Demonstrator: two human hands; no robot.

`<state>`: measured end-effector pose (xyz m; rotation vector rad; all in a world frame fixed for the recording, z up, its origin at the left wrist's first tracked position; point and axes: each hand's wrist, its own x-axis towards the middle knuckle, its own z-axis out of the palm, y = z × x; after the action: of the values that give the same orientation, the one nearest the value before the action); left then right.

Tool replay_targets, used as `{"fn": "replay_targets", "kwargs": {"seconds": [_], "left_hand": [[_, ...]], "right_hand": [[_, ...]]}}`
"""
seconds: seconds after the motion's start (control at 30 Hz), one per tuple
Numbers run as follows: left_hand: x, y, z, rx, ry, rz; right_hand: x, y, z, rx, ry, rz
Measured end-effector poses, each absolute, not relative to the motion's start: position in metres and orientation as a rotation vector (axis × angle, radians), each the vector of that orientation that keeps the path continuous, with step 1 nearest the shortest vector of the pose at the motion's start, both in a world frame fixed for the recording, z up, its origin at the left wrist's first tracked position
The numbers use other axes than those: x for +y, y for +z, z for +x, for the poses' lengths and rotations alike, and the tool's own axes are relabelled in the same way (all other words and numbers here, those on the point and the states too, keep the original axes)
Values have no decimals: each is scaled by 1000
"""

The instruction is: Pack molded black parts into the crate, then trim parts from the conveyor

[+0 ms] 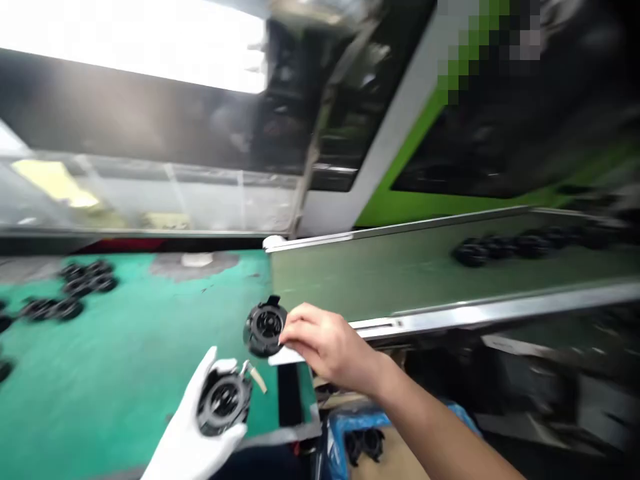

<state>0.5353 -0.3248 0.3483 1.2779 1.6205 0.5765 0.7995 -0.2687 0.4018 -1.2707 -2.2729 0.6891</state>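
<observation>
Round black part (265, 327): pinched at its rim by right hand (325, 347) over green mat (125, 373). Second part (223, 400): cupped in gloved left hand (193, 433), fingers curled. Belt parts (520, 245) blurred.

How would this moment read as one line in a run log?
left hand: gloved, holds round black part | right hand: bare, holds second black part | below: green mat
</observation>
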Motion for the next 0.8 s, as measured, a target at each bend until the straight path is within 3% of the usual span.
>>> {"fn": "replay_targets", "kwargs": {"seconds": [0.1, 0.23, 0.43, 0.8], "left_hand": [[-325, 318, 490, 1268, 918, 1277], [-323, 304, 446, 1093, 1152, 1376], [-309, 315, 410, 976, 1141, 1199], [-298, 295, 373, 638, 1023, 776]], "right_hand": [[-285, 409, 721, -2347, 771, -896], [-292, 404, 659, -2228, 803, -791], [-294, 384, 609, -1928, 852, -981], [-288, 383, 565, -1816, 772, -1158]]}}
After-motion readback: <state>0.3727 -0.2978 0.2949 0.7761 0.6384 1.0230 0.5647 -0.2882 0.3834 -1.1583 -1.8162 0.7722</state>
